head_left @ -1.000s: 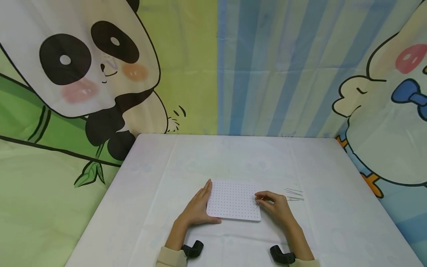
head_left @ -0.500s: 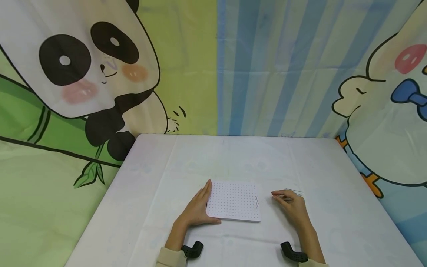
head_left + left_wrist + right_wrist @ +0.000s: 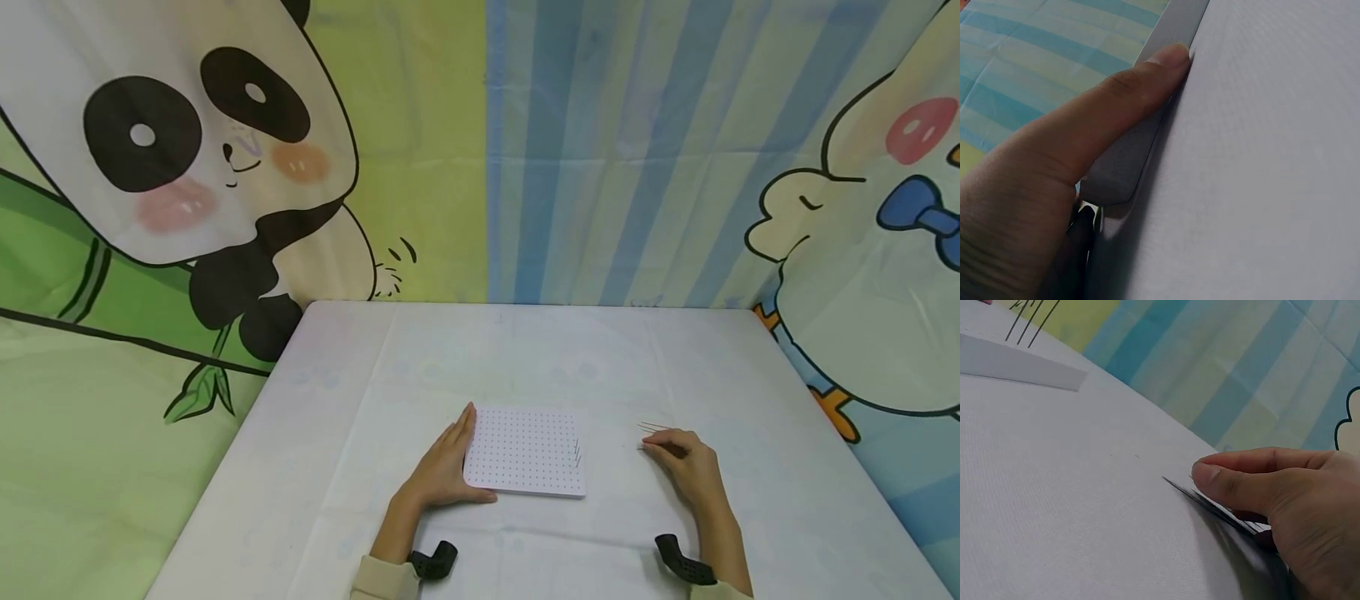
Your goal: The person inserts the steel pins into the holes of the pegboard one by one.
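**Student:** What does the figure show, starting from the largest item?

**Instructor:** A desk (image 3: 525,358) under a white cloth. Near the middle of its near edge lies a white perforated board (image 3: 521,450). Three thin pins (image 3: 577,452) already stand in holes along the board's right edge. To the right of the board, apart from it, loose pins (image 3: 651,427) lie flat on the cloth.

**Student:** And the hands?

**Instructor:** The left hand (image 3: 444,471) lies flat against the board's left edge, fingers straight and thumb (image 3: 1147,81) pressed along the near-left corner. It holds nothing; it braces. The right hand (image 3: 690,467) is at the loose pins, thumb (image 3: 1235,481) and fingers closing on them; whether one pin or several are caught cannot be told.

**Student:** What makes this pick go well?

**Instructor:** In my judgement, separating a single pin. The pins lie close together and low on the cloth, so rolling one clear with a fingertip before lifting should help. Pinching it near one end would leave the other end free for a hole. The left hand should keep the board from sliding, and the standing pins should be approached from the side, since a brush could tilt them.
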`<action>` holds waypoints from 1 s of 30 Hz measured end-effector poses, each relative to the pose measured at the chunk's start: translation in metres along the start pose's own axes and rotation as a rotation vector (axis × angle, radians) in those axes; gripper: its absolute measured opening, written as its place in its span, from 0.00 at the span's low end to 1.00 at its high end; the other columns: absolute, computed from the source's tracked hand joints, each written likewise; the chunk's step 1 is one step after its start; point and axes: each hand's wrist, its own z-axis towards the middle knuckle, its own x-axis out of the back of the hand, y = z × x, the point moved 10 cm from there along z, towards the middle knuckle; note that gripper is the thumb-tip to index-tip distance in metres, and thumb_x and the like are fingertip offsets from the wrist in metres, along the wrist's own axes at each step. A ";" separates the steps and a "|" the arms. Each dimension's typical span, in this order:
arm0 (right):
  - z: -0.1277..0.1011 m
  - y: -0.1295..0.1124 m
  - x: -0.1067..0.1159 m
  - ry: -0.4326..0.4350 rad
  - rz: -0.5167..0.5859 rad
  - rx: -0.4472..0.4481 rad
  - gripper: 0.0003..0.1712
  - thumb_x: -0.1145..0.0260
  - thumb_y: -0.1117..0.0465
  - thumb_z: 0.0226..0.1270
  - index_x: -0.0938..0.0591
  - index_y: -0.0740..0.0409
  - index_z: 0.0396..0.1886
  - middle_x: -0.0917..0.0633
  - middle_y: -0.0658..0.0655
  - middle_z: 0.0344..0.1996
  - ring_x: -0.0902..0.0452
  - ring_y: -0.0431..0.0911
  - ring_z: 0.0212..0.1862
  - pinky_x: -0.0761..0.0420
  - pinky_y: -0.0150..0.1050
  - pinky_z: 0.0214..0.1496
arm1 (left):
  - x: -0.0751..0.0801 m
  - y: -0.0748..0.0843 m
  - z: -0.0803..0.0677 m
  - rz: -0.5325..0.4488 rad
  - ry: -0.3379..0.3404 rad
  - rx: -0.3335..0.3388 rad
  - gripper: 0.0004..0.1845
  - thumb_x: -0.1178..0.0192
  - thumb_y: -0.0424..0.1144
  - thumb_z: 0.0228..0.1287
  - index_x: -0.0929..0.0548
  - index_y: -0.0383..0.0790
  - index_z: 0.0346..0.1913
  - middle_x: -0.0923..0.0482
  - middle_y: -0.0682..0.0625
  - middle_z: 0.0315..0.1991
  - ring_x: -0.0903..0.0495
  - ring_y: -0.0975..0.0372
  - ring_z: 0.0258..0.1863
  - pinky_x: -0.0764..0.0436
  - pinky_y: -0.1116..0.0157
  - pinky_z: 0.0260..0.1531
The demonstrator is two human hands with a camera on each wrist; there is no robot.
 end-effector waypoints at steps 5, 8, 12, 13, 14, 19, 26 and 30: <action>0.001 -0.002 -0.003 -0.029 -0.063 0.046 0.06 0.26 0.63 0.48 0.13 0.46 0.25 0.16 0.46 0.31 0.30 0.34 0.37 0.31 0.25 0.37 | 0.000 0.000 0.000 0.004 -0.004 0.002 0.74 0.36 0.76 0.26 0.62 0.40 0.73 0.65 0.50 0.74 0.54 0.55 0.70 0.44 0.54 0.64; 0.001 -0.004 -0.004 -0.030 -0.104 0.067 0.07 0.26 0.64 0.47 0.14 0.47 0.24 0.16 0.46 0.31 0.31 0.35 0.35 0.32 0.25 0.34 | 0.000 0.000 0.000 0.005 -0.014 0.007 0.75 0.36 0.76 0.26 0.63 0.40 0.73 0.66 0.51 0.74 0.56 0.57 0.71 0.46 0.56 0.65; 0.000 -0.005 -0.005 -0.030 -0.131 0.066 0.07 0.26 0.65 0.47 0.14 0.47 0.24 0.16 0.46 0.31 0.32 0.36 0.35 0.31 0.26 0.33 | 0.000 0.001 0.000 0.005 -0.023 0.008 0.75 0.36 0.75 0.26 0.63 0.39 0.73 0.66 0.50 0.74 0.59 0.60 0.71 0.48 0.57 0.66; 0.000 -0.004 -0.006 -0.032 -0.138 0.066 0.07 0.26 0.65 0.47 0.15 0.47 0.24 0.17 0.46 0.31 0.32 0.37 0.35 0.31 0.26 0.33 | 0.000 0.002 0.000 0.005 -0.023 0.007 0.75 0.35 0.75 0.26 0.63 0.39 0.72 0.66 0.50 0.74 0.59 0.61 0.71 0.48 0.58 0.66; 0.000 -0.004 -0.006 -0.034 -0.140 0.064 0.07 0.26 0.65 0.47 0.15 0.48 0.24 0.17 0.46 0.30 0.32 0.37 0.35 0.31 0.27 0.33 | 0.000 0.002 0.000 0.007 -0.022 0.007 0.75 0.35 0.75 0.26 0.63 0.39 0.72 0.66 0.50 0.74 0.59 0.61 0.71 0.48 0.58 0.66; 0.001 -0.004 -0.006 -0.046 -0.152 0.058 0.07 0.27 0.65 0.47 0.15 0.48 0.24 0.17 0.46 0.30 0.32 0.40 0.35 0.30 0.30 0.32 | 0.000 0.001 0.000 0.007 -0.023 0.007 0.75 0.35 0.75 0.27 0.63 0.39 0.73 0.67 0.51 0.74 0.59 0.61 0.71 0.49 0.58 0.66; 0.002 -0.018 -0.010 -0.065 -0.058 0.086 0.03 0.30 0.61 0.54 0.15 0.49 0.29 0.18 0.45 0.30 0.31 0.37 0.36 0.30 0.25 0.36 | 0.000 0.001 0.000 0.002 -0.014 -0.006 0.75 0.36 0.76 0.26 0.63 0.38 0.73 0.66 0.50 0.74 0.58 0.60 0.71 0.47 0.57 0.66; 0.006 -0.034 -0.021 -0.087 0.013 0.095 0.02 0.34 0.61 0.60 0.17 0.53 0.33 0.19 0.46 0.30 0.29 0.36 0.34 0.28 0.24 0.35 | 0.001 0.001 0.000 0.008 -0.011 -0.006 0.75 0.36 0.75 0.26 0.63 0.38 0.73 0.65 0.50 0.74 0.57 0.59 0.71 0.46 0.57 0.66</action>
